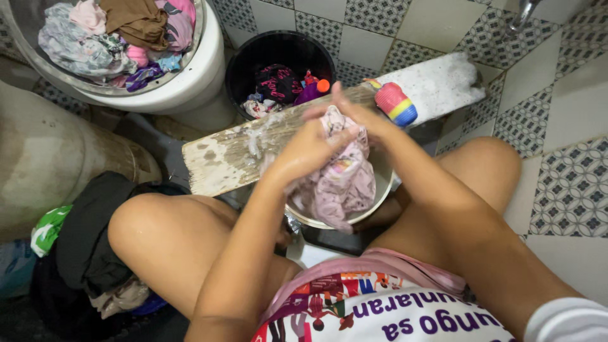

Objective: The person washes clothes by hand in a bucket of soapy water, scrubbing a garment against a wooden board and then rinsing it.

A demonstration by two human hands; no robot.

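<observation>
Both hands are closed on a wet pink garment (345, 174) over a metal basin (380, 190): the left hand (310, 152) bunches the cloth, and the right hand (354, 117) presses it from above. Scrubbing likely goes best in short rubs, cloth against cloth, keeping it on the soapy wooden board (234, 155).

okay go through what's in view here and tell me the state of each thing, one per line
Left hand: closed on the pink garment.
Right hand: gripping the same garment.
Pink garment: wet, bunched, hanging into the basin.
Metal basin: holding the garment.
Wooden washboard: laid flat, soapy.
Black bucket: clothes at the bottom.
White tub: heaped with clothes.
Scrub brush: lying unused on the board.
</observation>
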